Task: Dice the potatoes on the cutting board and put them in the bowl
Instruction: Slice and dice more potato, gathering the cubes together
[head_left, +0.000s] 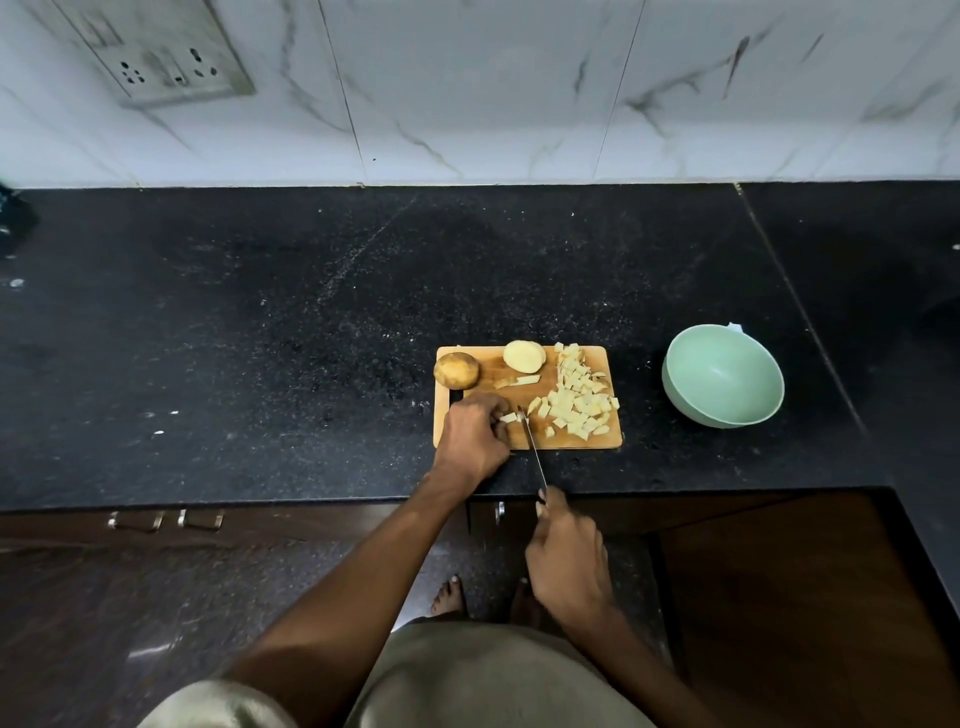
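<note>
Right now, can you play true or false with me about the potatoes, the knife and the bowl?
1. The green bowl has potato cubes in it. False: it is empty; the diced potato lies on the cutting board.
2. The right hand holds the knife. True.
3. A whole unpeeled potato sits at the board's far left corner. True.
4. The bowl is left of the board. False: it is to the right.
5. The left hand holds a potato piece by the blade. True.
</note>
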